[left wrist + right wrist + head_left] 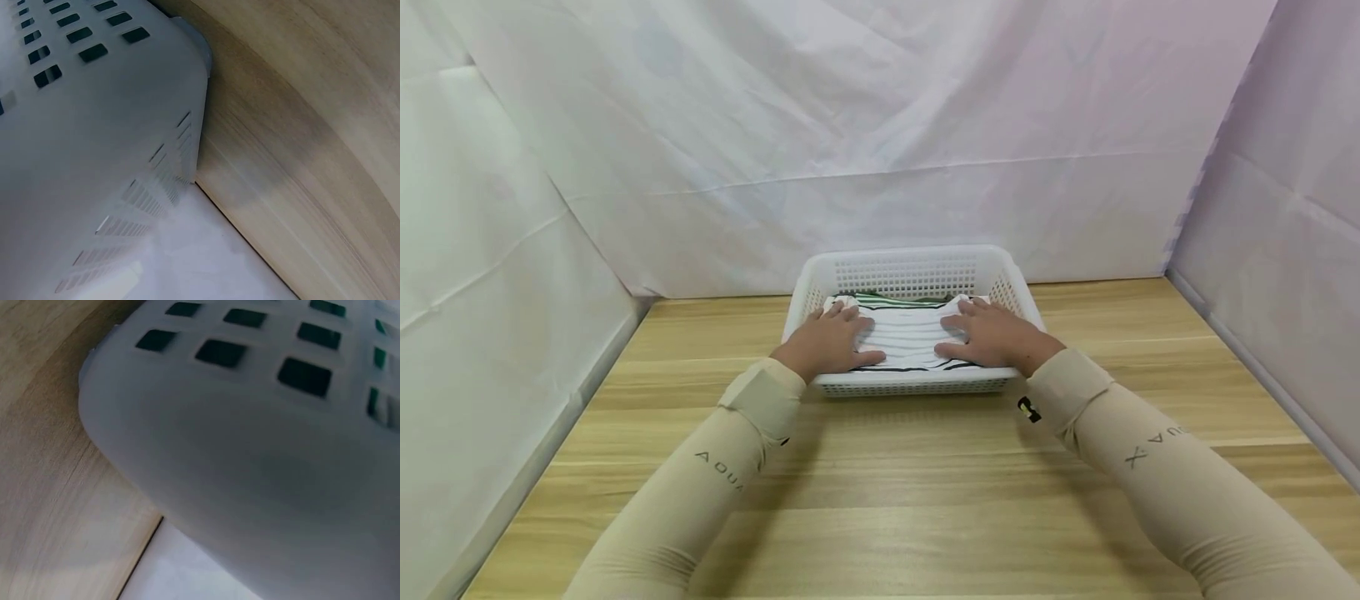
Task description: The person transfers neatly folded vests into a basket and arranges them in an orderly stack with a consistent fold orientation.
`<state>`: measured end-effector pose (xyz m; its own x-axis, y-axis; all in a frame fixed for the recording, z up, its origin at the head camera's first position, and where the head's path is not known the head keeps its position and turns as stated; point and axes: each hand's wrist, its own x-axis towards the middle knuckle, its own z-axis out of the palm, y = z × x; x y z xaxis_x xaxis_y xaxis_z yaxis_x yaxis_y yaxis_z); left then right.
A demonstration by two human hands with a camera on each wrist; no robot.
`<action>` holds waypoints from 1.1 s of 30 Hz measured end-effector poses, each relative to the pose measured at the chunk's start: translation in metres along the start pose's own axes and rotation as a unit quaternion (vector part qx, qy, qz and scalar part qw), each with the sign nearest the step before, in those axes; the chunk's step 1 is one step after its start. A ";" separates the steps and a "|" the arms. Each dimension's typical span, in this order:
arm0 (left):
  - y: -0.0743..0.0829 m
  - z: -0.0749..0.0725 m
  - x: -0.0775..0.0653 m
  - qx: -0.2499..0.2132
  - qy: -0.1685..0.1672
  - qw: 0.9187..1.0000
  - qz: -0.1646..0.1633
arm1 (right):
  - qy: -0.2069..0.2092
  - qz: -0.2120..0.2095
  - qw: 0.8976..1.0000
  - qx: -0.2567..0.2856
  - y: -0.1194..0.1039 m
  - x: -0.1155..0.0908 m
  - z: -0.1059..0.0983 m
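Observation:
A white plastic basket (917, 379) with perforated walls stands on the wooden table. Inside it lies a white striped cloth (906, 333) with dark edge lines, spread across the width. My left hand (835, 337) rests on the cloth's left side, fingers spread. On the right side my right hand (988, 333) lies on the same cloth, its fingers also spread. Green-striped fabric (880, 301) shows behind the white one. Both wrist views show only the outside of the basket wall (112, 119) and its rounded corner (125, 406); the hands are out of sight there.
The wooden table (880, 500) reaches forward to a hanging white sheet (880, 125) close behind the basket. White sheets also close off the left (490, 250) and right (1277, 208) sides. Beige sleeves cover both forearms.

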<state>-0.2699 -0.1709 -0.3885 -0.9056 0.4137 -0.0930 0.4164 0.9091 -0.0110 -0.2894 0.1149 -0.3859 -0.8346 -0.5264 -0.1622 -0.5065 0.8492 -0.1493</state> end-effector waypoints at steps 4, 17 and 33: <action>0.001 0.001 0.001 -0.003 -0.028 0.999 -0.016 | -0.024 0.008 1.000 -0.006 -0.002 0.000 0.001; 0.002 0.001 0.000 -0.005 -0.060 0.998 -0.026 | -0.054 0.010 0.998 -0.014 -0.004 0.003 0.001; 0.005 0.004 0.000 -0.017 -0.065 0.997 -0.026 | -0.061 0.025 0.998 0.001 -0.008 0.002 0.003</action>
<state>-0.2673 -0.1667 -0.3920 -0.9073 0.3577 -0.2209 0.3638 0.9314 0.0137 -0.2866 0.1072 -0.3880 -0.8262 -0.4846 -0.2872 -0.4640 0.8746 -0.1408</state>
